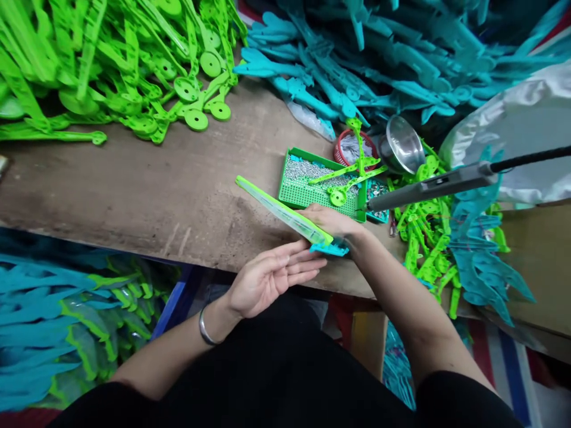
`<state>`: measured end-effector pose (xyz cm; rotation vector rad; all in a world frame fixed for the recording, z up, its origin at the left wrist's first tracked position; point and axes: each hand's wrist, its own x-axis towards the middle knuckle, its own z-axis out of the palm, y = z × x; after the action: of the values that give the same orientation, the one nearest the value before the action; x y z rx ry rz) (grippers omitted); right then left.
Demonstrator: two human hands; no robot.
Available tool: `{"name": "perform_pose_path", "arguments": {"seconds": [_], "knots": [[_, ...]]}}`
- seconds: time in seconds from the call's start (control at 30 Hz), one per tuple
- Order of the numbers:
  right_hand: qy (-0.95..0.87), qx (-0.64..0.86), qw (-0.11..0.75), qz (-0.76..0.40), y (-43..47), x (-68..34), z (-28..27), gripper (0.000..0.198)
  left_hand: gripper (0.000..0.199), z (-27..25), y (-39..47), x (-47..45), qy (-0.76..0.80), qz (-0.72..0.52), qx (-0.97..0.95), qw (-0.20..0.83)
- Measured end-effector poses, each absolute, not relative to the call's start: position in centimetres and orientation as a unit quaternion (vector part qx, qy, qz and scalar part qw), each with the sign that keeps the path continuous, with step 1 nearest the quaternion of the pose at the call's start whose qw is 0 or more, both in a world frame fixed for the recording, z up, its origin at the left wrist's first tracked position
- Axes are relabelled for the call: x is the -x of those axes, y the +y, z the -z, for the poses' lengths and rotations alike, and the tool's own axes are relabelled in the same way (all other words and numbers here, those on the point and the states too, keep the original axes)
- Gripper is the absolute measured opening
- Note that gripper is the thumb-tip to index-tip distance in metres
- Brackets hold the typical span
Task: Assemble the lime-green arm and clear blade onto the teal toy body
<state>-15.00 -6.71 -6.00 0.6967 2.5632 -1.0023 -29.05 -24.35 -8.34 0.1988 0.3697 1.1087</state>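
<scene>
In the head view, a long lime-green plastic part (285, 213) with a clear strip and a blue end piece is held at a slant above the near edge of the table. My right hand (328, 219) grips it from behind near its lower end, and the part hides most of those fingers. My left hand (267, 276) lies open, palm up, fingers stretched toward the blue end; whether they touch it I cannot tell. Just beyond my right hand is a green perforated tray (307, 191) of small metal screws, with loose green parts lying across it.
A grey electric screwdriver (428, 185) slants in from the right on a black cord. Behind the tray stand a red basket (341, 156) and a metal bowl (404, 145). Green parts (147, 71) and blue parts (383, 59) are heaped at the back; more blue-and-green pieces (57, 315) lie lower left.
</scene>
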Motion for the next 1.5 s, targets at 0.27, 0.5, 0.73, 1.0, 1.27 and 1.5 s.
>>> {"name": "perform_pose_path", "arguments": {"seconds": [0.27, 0.5, 0.73, 1.0, 1.27, 1.5], "knots": [[0.876, -0.260, 0.171, 0.369, -7.0, 15.3, 6.3, 0.041, 0.037, 8.5, -24.6, 29.1, 0.169, -0.531, -0.082, 0.826], [0.855, -0.271, 0.158, 0.414, -7.3, 15.5, 6.4, 0.045, 0.040, 8.4, -24.7, 29.2, 0.180, -0.532, -0.093, 0.822], [0.870, -0.286, 0.175, 0.361, -7.0, 15.1, 5.0, 0.042, 0.038, 7.8, -24.5, 28.7, 0.141, -0.536, -0.095, 0.827], [0.733, -0.474, 0.107, 0.477, -9.3, 16.6, 6.7, 0.059, 0.043, 9.8, -25.2, 29.8, 0.246, -0.534, -0.077, 0.805], [0.867, -0.444, 0.055, 0.222, -12.1, 17.8, 9.2, 0.043, 0.049, 12.4, -26.3, 32.8, 0.564, -0.392, -0.295, 0.665], [0.868, -0.474, -0.022, 0.143, -13.1, 16.7, 10.1, 0.047, 0.060, 12.7, -25.0, 31.7, 0.622, -0.330, -0.349, 0.618]]}}
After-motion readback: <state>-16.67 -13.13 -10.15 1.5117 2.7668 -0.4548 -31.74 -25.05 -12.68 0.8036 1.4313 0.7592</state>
